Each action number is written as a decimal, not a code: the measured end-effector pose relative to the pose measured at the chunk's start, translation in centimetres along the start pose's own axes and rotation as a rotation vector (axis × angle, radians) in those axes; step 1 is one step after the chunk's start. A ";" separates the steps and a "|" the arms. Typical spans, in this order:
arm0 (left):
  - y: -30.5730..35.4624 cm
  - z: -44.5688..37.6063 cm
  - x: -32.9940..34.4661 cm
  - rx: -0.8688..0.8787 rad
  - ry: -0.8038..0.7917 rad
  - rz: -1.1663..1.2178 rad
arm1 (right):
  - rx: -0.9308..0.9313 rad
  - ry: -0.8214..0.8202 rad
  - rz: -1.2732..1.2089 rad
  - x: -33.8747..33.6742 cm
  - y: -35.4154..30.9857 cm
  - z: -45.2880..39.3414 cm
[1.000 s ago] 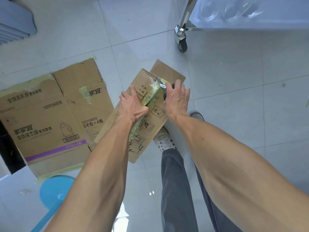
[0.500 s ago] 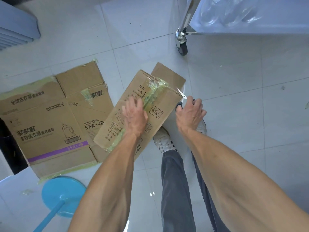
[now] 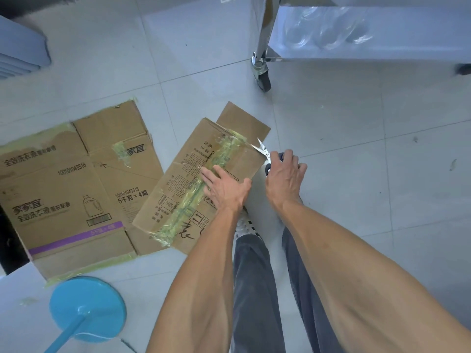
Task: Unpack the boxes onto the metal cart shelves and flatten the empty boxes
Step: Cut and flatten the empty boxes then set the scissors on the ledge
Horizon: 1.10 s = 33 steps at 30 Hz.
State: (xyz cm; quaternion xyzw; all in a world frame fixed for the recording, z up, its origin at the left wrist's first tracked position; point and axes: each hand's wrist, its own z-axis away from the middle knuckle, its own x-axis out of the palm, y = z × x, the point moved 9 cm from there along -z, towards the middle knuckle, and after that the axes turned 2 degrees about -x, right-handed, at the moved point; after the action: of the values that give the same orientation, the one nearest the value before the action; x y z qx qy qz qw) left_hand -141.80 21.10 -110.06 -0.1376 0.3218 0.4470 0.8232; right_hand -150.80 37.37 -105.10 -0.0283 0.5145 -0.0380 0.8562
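Observation:
A brown cardboard box [image 3: 183,179] with a taped seam lies tilted on the floor in front of my feet, one flap open at its far end. My left hand [image 3: 224,187] presses flat on its top, fingers straight across the yellowish tape. My right hand [image 3: 284,174] grips a pair of scissors [image 3: 262,149], whose open blades point at the box's far right corner. A flattened box [image 3: 63,194] with printed labels lies on the floor to the left. The metal cart [image 3: 369,29] stands at the top right.
The cart's caster wheel [image 3: 263,79] stands on the tiles just beyond the box. A blue round stool [image 3: 86,309] is at the lower left. A stack of grey boards [image 3: 20,52] sits at the top left. My legs and shoes are below the box.
My right hand drew the scissors off the box top to its right edge. My left hand slid down the taped seam and flattened out. The box has tipped lower toward the floor.

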 end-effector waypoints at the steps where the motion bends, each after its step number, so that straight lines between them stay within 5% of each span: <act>1: 0.0 0.0 -0.1 0.006 0.012 -0.019 | -0.031 0.007 0.012 -0.1 0.2 -0.3; 17: 0.0 0.6 0.3 -0.142 0.124 0.042 | -0.081 -0.195 -0.022 1.2 3.4 -1.1; 28: -0.3 2.8 -0.8 -0.105 0.263 0.161 | -0.385 0.019 0.055 -0.9 5.8 0.1; 33: -0.6 3.2 -0.1 -0.113 0.299 0.173 | -0.465 -0.007 0.084 -1.1 6.4 -0.6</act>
State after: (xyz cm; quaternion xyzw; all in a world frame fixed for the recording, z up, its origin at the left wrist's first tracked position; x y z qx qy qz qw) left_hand -140.02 22.30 -107.57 -0.2201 0.4258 0.5081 0.7156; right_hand -151.65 43.82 -104.99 -0.2035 0.5072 0.1172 0.8293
